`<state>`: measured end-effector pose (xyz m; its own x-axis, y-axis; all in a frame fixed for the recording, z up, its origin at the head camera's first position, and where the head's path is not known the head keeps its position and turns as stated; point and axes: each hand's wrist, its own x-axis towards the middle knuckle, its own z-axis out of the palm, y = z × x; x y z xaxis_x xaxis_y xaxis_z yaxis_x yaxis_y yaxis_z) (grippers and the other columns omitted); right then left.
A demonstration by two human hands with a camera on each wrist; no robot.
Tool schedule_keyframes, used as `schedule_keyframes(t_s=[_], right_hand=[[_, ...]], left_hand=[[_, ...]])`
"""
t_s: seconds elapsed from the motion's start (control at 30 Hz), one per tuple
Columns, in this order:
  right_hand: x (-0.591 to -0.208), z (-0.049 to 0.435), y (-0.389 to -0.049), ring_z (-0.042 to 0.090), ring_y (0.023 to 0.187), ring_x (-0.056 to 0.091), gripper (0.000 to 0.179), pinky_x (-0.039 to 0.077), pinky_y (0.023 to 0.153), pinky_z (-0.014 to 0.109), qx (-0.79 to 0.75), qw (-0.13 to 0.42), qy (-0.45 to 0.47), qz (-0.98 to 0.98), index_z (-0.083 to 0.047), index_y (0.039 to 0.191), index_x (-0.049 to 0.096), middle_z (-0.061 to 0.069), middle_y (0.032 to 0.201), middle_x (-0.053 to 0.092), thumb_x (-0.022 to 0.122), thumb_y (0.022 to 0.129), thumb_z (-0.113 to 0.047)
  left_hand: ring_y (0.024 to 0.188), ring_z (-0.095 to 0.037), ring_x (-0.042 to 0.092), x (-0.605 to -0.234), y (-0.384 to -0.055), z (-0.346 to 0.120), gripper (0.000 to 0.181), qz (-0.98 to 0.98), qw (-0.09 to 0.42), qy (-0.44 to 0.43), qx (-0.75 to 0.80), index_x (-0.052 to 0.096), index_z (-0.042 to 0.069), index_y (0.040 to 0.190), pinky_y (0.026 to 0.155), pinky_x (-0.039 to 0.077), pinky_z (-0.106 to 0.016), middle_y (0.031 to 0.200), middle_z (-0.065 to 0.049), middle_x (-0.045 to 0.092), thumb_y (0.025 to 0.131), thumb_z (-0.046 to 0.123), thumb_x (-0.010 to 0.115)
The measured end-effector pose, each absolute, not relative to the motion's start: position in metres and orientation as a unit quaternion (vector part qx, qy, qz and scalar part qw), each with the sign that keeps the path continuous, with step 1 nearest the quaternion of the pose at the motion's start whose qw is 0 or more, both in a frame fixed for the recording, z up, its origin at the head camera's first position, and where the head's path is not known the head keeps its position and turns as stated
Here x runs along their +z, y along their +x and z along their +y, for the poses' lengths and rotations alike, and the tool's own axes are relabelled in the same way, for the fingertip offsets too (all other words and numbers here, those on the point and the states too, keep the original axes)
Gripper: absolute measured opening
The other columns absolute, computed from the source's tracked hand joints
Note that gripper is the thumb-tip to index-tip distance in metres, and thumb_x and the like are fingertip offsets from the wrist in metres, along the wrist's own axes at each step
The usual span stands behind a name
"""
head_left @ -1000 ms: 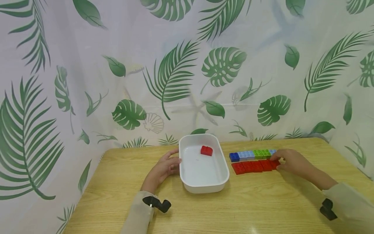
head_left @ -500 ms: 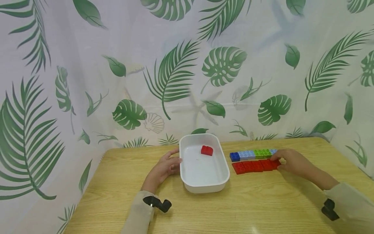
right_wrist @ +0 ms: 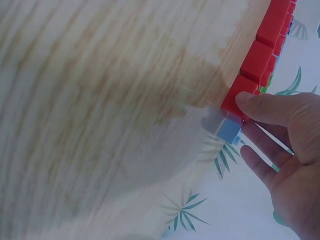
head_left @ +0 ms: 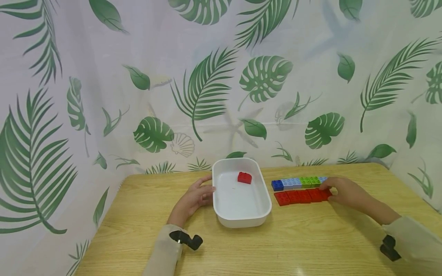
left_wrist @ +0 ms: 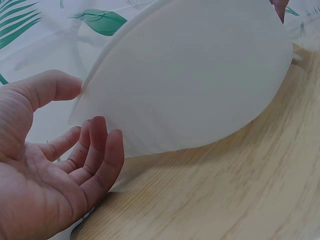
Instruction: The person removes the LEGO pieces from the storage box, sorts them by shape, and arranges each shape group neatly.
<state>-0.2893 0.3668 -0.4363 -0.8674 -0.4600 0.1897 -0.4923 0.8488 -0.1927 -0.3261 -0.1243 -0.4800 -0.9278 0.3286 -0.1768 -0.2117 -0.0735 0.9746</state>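
Note:
My left hand (head_left: 194, 197) is at the left side of a white plastic tub (head_left: 241, 222); its thumb touches the rim and its curled fingers lie against the outer wall. Inside the tub, toward the back, lies one red toy building brick (head_left: 244, 178). To the right, my right hand (head_left: 348, 193) pinches the red brick (right_wrist: 234, 102) at the right end of a row of red bricks (head_left: 293, 197). In the right wrist view the thumb presses on that brick's near side, and the fingertips behind it are partly hidden.
Behind the red row runs a second row with a dark blue brick (head_left: 277, 185), light blue bricks (head_left: 291, 183) and green bricks (head_left: 310, 181). Its right end, a light blue brick (right_wrist: 229, 131), is partly covered by my right hand. A leaf-patterned curtain (head_left: 221, 96) hangs behind the wooden table (head_left: 241, 253).

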Motion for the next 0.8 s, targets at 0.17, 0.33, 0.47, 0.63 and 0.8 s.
schedule_keyframes(t_s=[0.17, 0.33, 0.47, 0.63, 0.8], right_hand=[[-0.435, 0.366, -0.289, 0.029, 0.09, 0.069, 0.028, 0.059, 0.081, 0.048, 0.123, 0.06, 0.248, -0.959, -0.002, 0.099, 0.075, 0.006, 0.097, 0.075, 0.083, 0.073, 0.005], [-0.433, 0.368, -0.289, 0.03, 0.091, 0.069, 0.029, 0.059, 0.081, 0.049, 0.127, 0.055, 0.253, -0.957, -0.003, 0.1, 0.075, 0.007, 0.098, 0.075, 0.084, 0.073, 0.003], [-0.432, 0.37, -0.291, 0.032, 0.091, 0.069, 0.029, 0.059, 0.08, 0.051, 0.13, 0.047, 0.254, -0.957, -0.003, 0.101, 0.075, 0.008, 0.098, 0.074, 0.084, 0.074, 0.002], [-0.426, 0.365, -0.293, 0.03, 0.09, 0.068, 0.027, 0.059, 0.081, 0.05, 0.13, 0.049, 0.245, -0.96, -0.004, 0.101, 0.075, 0.007, 0.099, 0.074, 0.083, 0.076, 0.0], [-0.415, 0.353, -0.297, 0.031, 0.092, 0.068, 0.03, 0.058, 0.083, 0.052, 0.134, 0.05, 0.245, -0.959, -0.001, 0.106, 0.073, 0.011, 0.102, 0.074, 0.084, 0.078, -0.005]], left_hand=[[0.097, -0.018, 0.068, -0.479, -0.325, -0.124, 0.062, 0.656, 0.184, 0.045, 0.731, 0.043, 0.014, 0.152, 0.085, 0.059, -0.035, 0.128, -0.018, 0.066, 0.095, 0.012, 0.064], [0.093, -0.016, 0.069, -0.479, -0.326, -0.124, 0.062, 0.648, 0.189, 0.047, 0.736, 0.041, 0.012, 0.153, 0.083, 0.058, -0.033, 0.124, -0.015, 0.068, 0.095, 0.011, 0.063], [0.09, -0.013, 0.069, -0.479, -0.327, -0.124, 0.064, 0.643, 0.196, 0.051, 0.739, 0.038, 0.01, 0.155, 0.081, 0.059, -0.032, 0.12, -0.011, 0.07, 0.096, 0.01, 0.062], [0.091, -0.013, 0.069, -0.477, -0.326, -0.124, 0.065, 0.643, 0.198, 0.055, 0.738, 0.037, 0.01, 0.156, 0.081, 0.059, -0.032, 0.119, -0.01, 0.07, 0.096, 0.011, 0.062], [0.092, -0.014, 0.069, -0.478, -0.327, -0.125, 0.065, 0.645, 0.197, 0.052, 0.737, 0.037, 0.01, 0.155, 0.082, 0.059, -0.033, 0.12, -0.012, 0.069, 0.096, 0.011, 0.063]])
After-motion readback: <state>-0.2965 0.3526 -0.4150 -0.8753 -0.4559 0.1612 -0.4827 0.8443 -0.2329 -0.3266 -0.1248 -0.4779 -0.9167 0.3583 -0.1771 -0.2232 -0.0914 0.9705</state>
